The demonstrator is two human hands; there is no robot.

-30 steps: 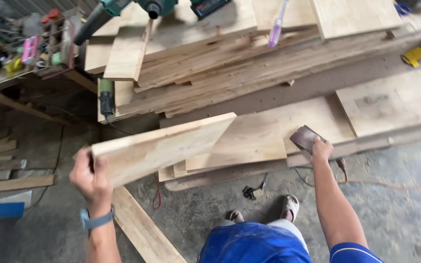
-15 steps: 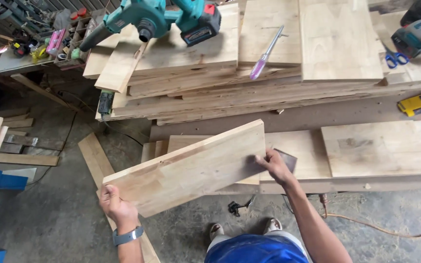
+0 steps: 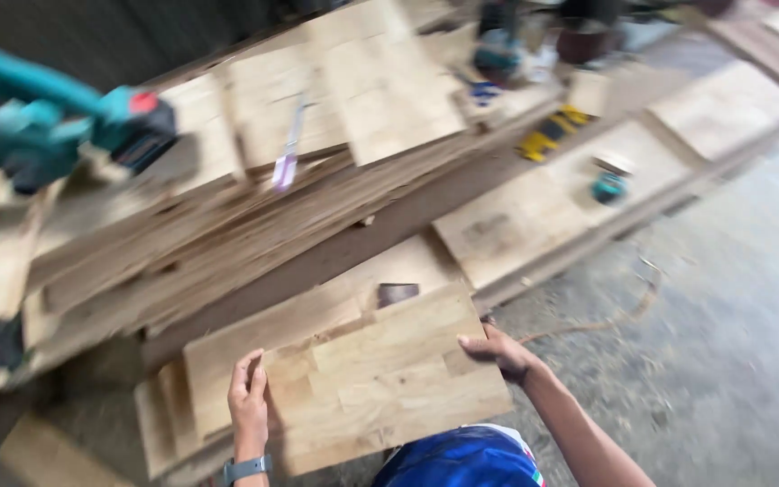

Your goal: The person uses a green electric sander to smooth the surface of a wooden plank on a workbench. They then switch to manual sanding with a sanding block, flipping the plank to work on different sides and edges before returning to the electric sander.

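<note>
A pale jointed wooden board (image 3: pixel 380 379) lies flat on a low stack of boards in front of me. My left hand (image 3: pixel 248 397) grips its left edge, with a watch on the wrist. My right hand (image 3: pixel 496 350) holds the right edge, fingers on top. A small dark sanding block (image 3: pixel 397 293) rests on the boards just beyond the far edge of the held board. The picture is blurred by head motion.
A big pile of planks (image 3: pixel 227 216) fills the left and middle. On it lie a teal cordless blower (image 3: pixel 56 126) and a purple-handled screwdriver (image 3: pixel 287 158). A yellow tool (image 3: pixel 552 131) and a teal tool (image 3: pixel 608 187) sit further right. Concrete floor (image 3: pixel 732 343) spreads to the right.
The board has gone from tilted in the air to flat on the low stack. My right hand moved from the sanding block onto the board's right edge. The view swung right.
</note>
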